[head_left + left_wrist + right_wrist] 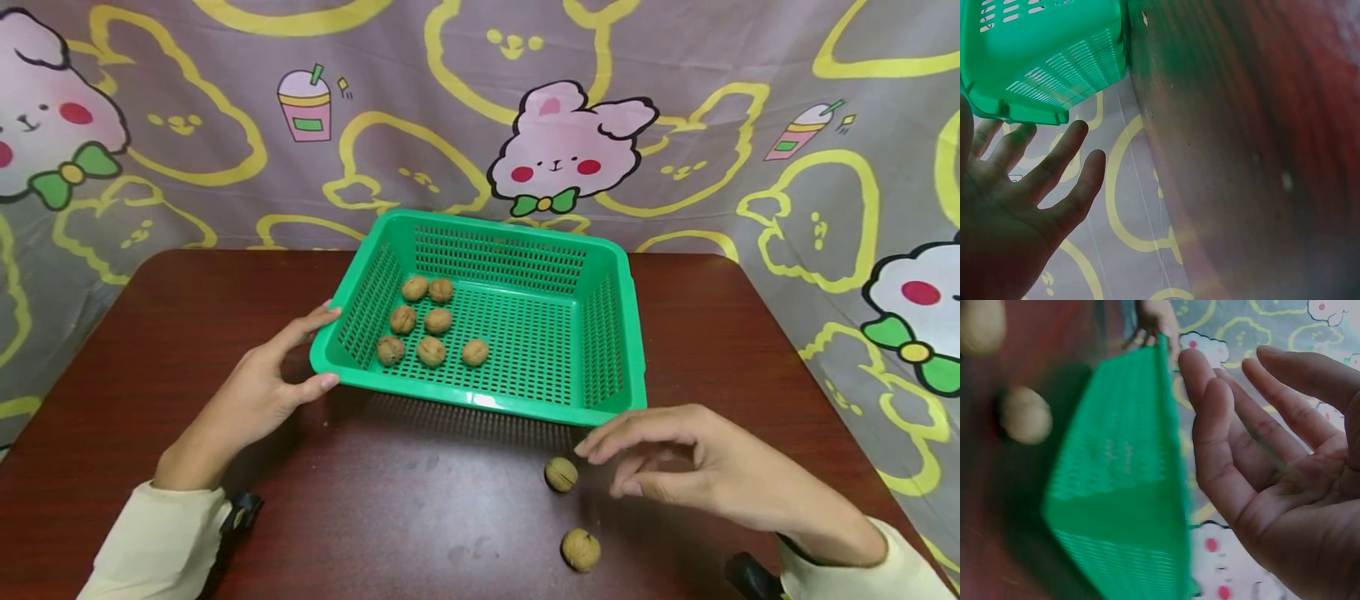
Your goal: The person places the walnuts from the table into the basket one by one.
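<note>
A green plastic basket [480, 398] holds several walnuts [431, 351], gathered toward its left side. My left hand [251, 400] is at the basket's left front corner, thumb and index fingertips right at the rim. In the left wrist view its fingers [1063, 153] spread out beside the basket wall. Beyond the front right corner, my right hand [693, 462] hovers with loosely bent fingers and nothing between them. One walnut [561, 474] lies on the table just left of those fingertips; a second walnut [581, 550] lies nearer to me.
The dark reddish-brown table [390, 517] carries the basket near its back edge. A patterned curtain [420, 100] with rabbits and yellow outlines hangs behind and around the table. Black straps [242, 512] show at both sleeve cuffs.
</note>
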The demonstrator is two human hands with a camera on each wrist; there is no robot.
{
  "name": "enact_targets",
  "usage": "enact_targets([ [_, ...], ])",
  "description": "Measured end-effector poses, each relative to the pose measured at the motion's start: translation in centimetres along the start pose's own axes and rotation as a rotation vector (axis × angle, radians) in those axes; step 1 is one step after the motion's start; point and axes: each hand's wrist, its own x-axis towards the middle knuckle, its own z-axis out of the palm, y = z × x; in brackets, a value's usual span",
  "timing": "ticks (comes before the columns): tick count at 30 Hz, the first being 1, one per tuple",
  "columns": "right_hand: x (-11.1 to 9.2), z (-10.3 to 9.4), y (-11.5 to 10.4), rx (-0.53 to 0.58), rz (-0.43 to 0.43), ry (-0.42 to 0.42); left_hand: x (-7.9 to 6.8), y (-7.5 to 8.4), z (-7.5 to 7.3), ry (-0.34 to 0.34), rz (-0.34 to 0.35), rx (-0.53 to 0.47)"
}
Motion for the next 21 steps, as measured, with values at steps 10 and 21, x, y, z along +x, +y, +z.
enact_targets([
  [10, -0.4, 3.5, 4.5, -0.044, -0.068, 0.065, 0.1, 0.1, -0.1, -0.004, -0.019, 0.013],
  [21, 1.0, 3.4, 7.3, -0.112, -0.080, 0.068, 0.0, 0.0, 0.0, 0.010, 0.002, -0.003],
])
